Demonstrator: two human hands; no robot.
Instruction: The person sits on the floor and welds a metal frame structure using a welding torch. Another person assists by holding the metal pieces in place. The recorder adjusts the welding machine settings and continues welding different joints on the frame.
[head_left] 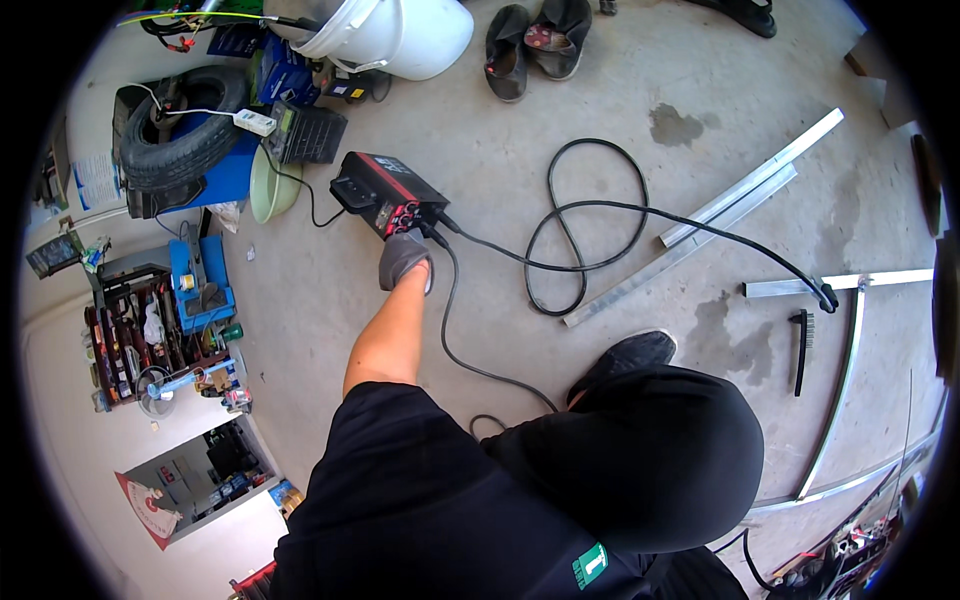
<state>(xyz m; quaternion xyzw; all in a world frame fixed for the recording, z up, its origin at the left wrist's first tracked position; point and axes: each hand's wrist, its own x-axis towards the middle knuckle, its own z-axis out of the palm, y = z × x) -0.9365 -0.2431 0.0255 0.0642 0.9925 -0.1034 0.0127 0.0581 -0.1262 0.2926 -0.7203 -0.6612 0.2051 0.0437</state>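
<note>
Resting on the concrete floor left of upper centre in the frame, a black box-shaped machine is banded with red, with dark leads plugged into its front. To its left a pale green basin is set; bare floor is left rightward, up to looped black cable and metal bars. Its knobbed front is reached by the grey-gloved left hand; whether the fingers are spread or pinching cannot be told.

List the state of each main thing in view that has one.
Black-and-red machine: cables attached; power unclear.
Left hand: gloved, at the machine's front; grip unclear.
Right hand: out of view.
Long cable: loosely looped on the floor.
Two metal bars: lying side by side.
Brush: lying down, unheld.
Dark shoes: unworn, side by side.
</note>
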